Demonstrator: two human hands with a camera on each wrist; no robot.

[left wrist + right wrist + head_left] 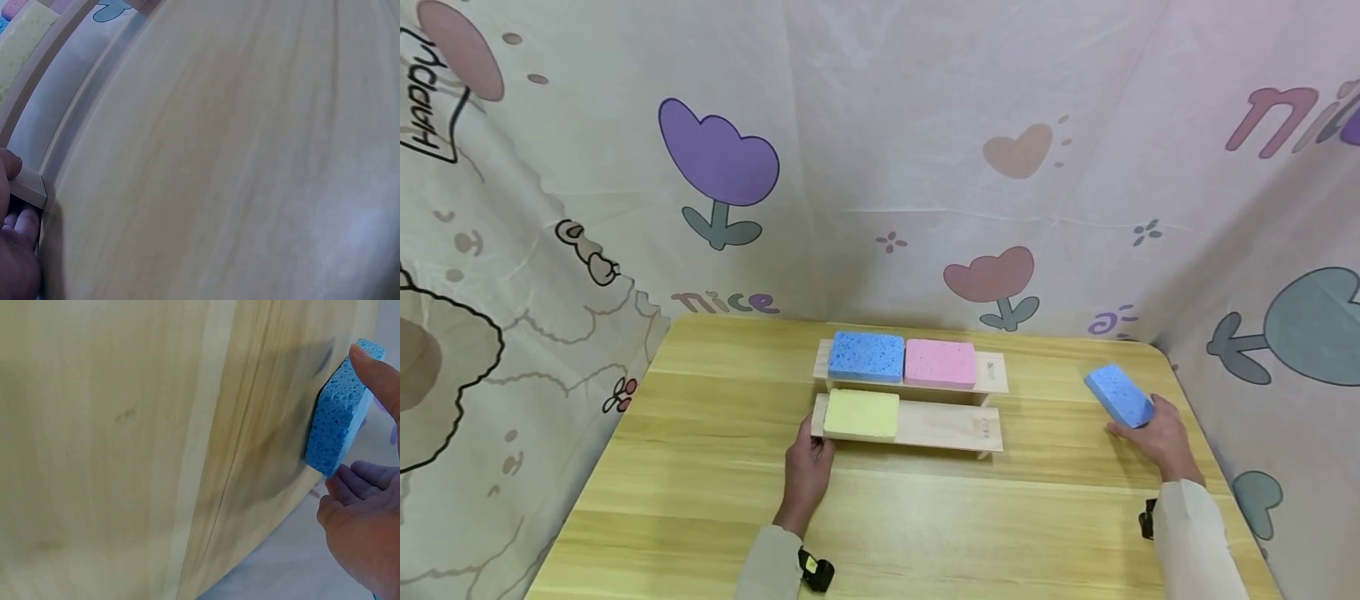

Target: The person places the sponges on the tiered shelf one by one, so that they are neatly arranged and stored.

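My right hand (pixel 1165 442) grips the near end of a blue sponge (pixel 1118 395) at the right side of the table. In the right wrist view, the thumb lies along one side of this blue sponge (pixel 340 415), with fingers at its lower end. At centre, my left hand (pixel 807 475) holds the left end of the front wooden stand (pixel 940 423); its thumb and fingers are beside the leg in the left wrist view. A yellow sponge (pixel 861 415) lies on this stand's left part. Behind it, the rear wooden stand (pixel 992 371) bears a speckled blue sponge (pixel 867 356) and a pink sponge (pixel 940 363).
Both low stands are on a wood-grain table (pixel 700 467), the rear one near its back edge. A printed cloth (pixel 872 167) hangs behind the table and along both sides. The front stand's right part is bare wood.
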